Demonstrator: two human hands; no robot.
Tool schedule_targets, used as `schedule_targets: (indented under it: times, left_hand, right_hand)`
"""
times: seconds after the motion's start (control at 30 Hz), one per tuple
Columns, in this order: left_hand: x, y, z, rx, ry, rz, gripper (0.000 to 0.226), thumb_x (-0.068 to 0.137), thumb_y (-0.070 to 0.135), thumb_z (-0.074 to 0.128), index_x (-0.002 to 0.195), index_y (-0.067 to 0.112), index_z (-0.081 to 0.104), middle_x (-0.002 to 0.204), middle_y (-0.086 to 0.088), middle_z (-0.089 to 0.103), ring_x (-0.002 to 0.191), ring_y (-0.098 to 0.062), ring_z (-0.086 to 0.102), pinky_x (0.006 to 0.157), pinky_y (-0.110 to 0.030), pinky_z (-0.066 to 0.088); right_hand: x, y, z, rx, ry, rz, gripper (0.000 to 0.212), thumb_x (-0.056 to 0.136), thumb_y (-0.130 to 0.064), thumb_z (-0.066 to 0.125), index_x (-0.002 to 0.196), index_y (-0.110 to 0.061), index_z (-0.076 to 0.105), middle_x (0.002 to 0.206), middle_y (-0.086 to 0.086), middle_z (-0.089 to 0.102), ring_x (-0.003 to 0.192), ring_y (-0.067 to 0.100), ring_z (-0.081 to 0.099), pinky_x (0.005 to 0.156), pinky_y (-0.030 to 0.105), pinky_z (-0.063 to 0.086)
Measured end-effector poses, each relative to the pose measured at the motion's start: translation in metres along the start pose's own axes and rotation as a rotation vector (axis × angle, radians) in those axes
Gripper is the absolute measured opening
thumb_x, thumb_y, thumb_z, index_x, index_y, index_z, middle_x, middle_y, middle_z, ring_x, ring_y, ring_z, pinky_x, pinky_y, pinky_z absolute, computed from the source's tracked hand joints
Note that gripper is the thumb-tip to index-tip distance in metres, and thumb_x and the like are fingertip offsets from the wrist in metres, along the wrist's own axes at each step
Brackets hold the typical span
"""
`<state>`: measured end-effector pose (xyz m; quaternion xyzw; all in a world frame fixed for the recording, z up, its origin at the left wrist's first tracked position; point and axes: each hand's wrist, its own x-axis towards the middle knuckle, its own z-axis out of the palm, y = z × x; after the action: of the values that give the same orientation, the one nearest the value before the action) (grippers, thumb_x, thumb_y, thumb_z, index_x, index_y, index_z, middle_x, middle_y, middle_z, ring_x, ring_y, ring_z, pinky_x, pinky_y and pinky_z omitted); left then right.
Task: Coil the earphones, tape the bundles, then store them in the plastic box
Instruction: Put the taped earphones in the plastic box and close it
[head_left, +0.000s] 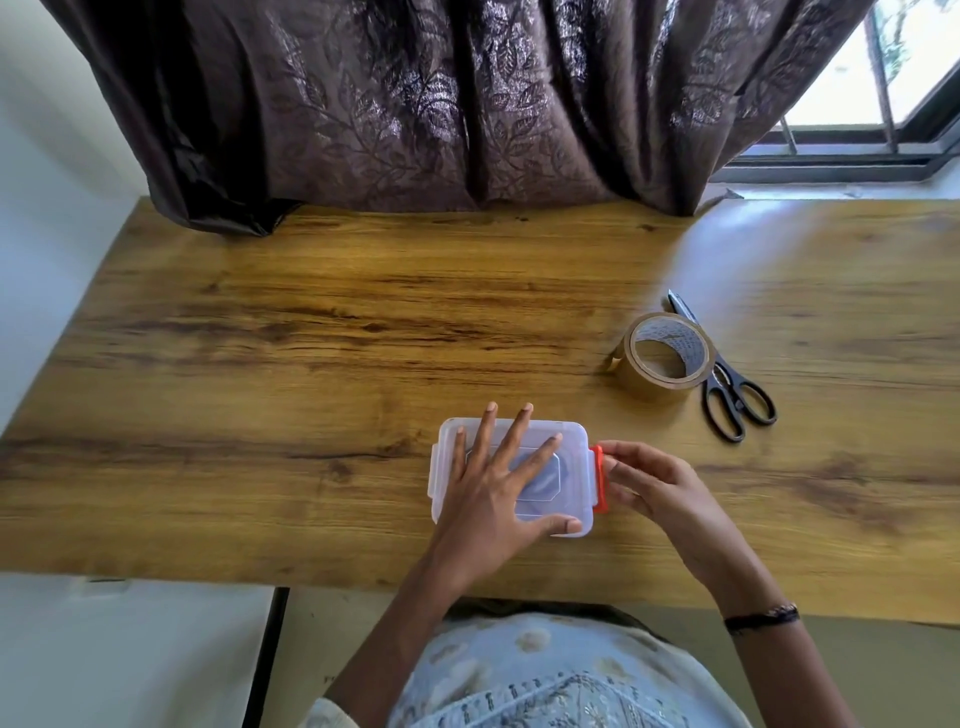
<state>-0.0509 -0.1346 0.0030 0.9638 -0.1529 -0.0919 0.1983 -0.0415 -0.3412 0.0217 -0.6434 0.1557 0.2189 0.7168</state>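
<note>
A clear plastic box (574, 441) with its lid on sits near the table's front edge, at the middle. My left hand (493, 483) lies flat on the lid, its fingers spread and straight. An orange latch (599, 480) runs down the box's right side. My right hand (660, 488) touches that latch with its thumb and fingertips. No earphones show; the frosted lid and my left hand hide what is inside the box.
A roll of brown tape (662, 358) stands to the right of the box, further back. Black scissors (727, 389) lie just behind and right of the roll. A dark patterned curtain (441, 104) hangs over the wooden table's (311, 338) far edge.
</note>
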Motion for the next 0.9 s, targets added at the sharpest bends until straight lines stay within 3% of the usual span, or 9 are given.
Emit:
schedule_targets:
  times: [0.1, 0.23, 0.37, 0.53, 0.67, 0.8, 0.9]
  left_hand:
    - [0.001, 0.001, -0.001, -0.003, -0.007, -0.003, 0.088, 0.067, 0.086, 0.03, 0.144, 0.049, 0.008, 0.155, 0.017, -0.019, 0.142, -0.017, -0.028, 0.114, -0.045, -0.018]
    - [0.0, 0.001, -0.001, -0.022, -0.002, -0.002, 0.087, 0.068, 0.084, 0.033, 0.144, 0.049, 0.007, 0.155, 0.017, -0.018, 0.142, -0.016, -0.028, 0.114, -0.045, -0.018]
    - [0.0, 0.0, 0.0, -0.004, 0.003, 0.007, 0.084, 0.071, 0.081, 0.032, 0.144, 0.049, 0.006, 0.155, 0.017, -0.019, 0.142, -0.017, -0.028, 0.113, -0.044, -0.018]
    - [0.0, -0.001, 0.003, -0.016, 0.012, 0.011, 0.083, 0.071, 0.08, 0.033, 0.145, 0.048, 0.008, 0.157, 0.016, -0.015, 0.143, -0.018, -0.026, 0.115, -0.048, -0.014]
    - [0.001, -0.002, 0.005, -0.013, 0.023, 0.012, 0.084, 0.071, 0.081, 0.032, 0.145, 0.048, 0.009, 0.157, 0.015, -0.014, 0.144, -0.019, -0.024, 0.116, -0.049, -0.012]
    - [0.0, -0.002, 0.004, -0.013, 0.01, 0.014, 0.085, 0.07, 0.081, 0.03, 0.145, 0.047, 0.01, 0.158, 0.014, -0.013, 0.144, -0.019, -0.024, 0.117, -0.052, -0.009]
    - [0.0, -0.001, 0.002, -0.039, 0.028, 0.033, 0.085, 0.072, 0.079, 0.03, 0.147, 0.045, 0.011, 0.158, 0.013, -0.014, 0.144, -0.018, -0.025, 0.118, -0.052, -0.007]
  right_hand:
    - [-0.005, 0.002, 0.004, -0.023, 0.05, -0.026, 0.02, 0.09, -0.008, 0.063, 0.109, -0.008, 0.068, 0.107, 0.012, 0.073, 0.097, 0.019, 0.067, 0.081, 0.024, 0.057]
    - [-0.008, 0.005, 0.015, -0.159, 0.201, -0.061, 0.023, 0.079, -0.017, 0.077, 0.101, -0.019, 0.071, 0.094, 0.0, 0.075, 0.087, 0.013, 0.07, 0.066, 0.016, 0.053]
    - [-0.012, 0.01, 0.03, -0.444, 0.375, -0.173, 0.037, 0.065, -0.024, 0.088, 0.097, -0.025, 0.068, 0.088, -0.011, 0.07, 0.081, 0.003, 0.068, 0.067, 0.01, 0.052]
    - [-0.016, 0.009, 0.036, -0.691, 0.451, -0.371, 0.034, 0.065, -0.024, 0.088, 0.095, -0.017, 0.074, 0.081, -0.006, 0.066, 0.072, -0.001, 0.063, 0.064, 0.009, 0.049]
    - [-0.014, 0.01, 0.04, -0.812, 0.487, -0.442, 0.013, 0.073, -0.017, 0.083, 0.084, -0.012, 0.077, 0.073, 0.0, 0.065, 0.065, 0.013, 0.066, 0.061, 0.037, 0.055]
    - [-0.014, 0.012, 0.041, -0.863, 0.483, -0.459, 0.01, 0.075, -0.018, 0.081, 0.083, -0.013, 0.077, 0.071, -0.001, 0.063, 0.065, 0.018, 0.066, 0.059, 0.038, 0.054]
    - [-0.015, 0.01, 0.042, -0.936, 0.482, -0.44, 0.024, 0.075, -0.023, 0.082, 0.095, -0.011, 0.075, 0.08, 0.001, 0.063, 0.074, 0.02, 0.067, 0.063, 0.034, 0.054]
